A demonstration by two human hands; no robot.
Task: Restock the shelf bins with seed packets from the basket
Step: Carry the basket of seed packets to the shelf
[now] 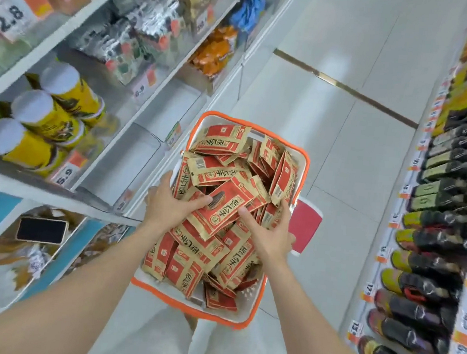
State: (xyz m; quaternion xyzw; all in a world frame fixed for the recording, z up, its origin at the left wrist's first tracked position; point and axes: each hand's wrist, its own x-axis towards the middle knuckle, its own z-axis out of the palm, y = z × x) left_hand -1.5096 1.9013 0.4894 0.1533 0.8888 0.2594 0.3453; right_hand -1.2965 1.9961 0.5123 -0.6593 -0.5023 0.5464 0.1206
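Observation:
A white basket with an orange rim [308, 167] stands in the aisle in front of me, heaped with several red-and-tan seed packets [221, 141]. Both my hands are inside it. My left hand [171, 208] grips the left side of a bundle of packets, thumb lying across the top packet [224, 204]. My right hand [273, 236] holds the same bundle from the right, its thumb on top and its fingers curled behind. White shelf bins [140, 153] sit low on the left shelf beside the basket; I see no packets in them.
The left shelving holds yellow canisters [52, 119], foil and orange snack bags and price tags. A phone [41, 230] lies on a lower display. Dark sauce bottles [432, 236] line the right shelf. A red part [306, 223] sticks out beside the basket. White tiled floor [349, 88] runs ahead.

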